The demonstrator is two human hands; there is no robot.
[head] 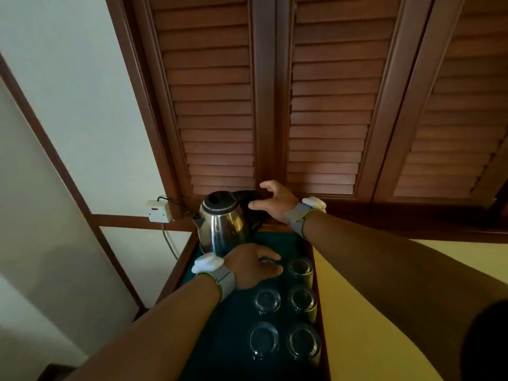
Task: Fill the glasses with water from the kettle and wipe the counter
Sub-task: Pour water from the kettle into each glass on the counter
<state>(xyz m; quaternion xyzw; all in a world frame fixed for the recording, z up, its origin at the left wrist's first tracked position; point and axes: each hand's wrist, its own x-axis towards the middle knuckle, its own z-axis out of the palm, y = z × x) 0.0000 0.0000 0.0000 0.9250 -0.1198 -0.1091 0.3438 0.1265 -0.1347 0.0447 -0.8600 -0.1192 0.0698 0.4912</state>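
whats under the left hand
A glass: part of its rim shows between the thumb and fingers of the left hand. The rest of it is covered.

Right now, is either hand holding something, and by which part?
The left hand grips a glass from above, round its top end. The right hand is spread open at the handle of the kettle and holds nothing.

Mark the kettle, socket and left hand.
kettle (222, 229): head view, steel body.
socket (158, 212): head view, white faceplate.
left hand (250, 266): head view, back of the hand.
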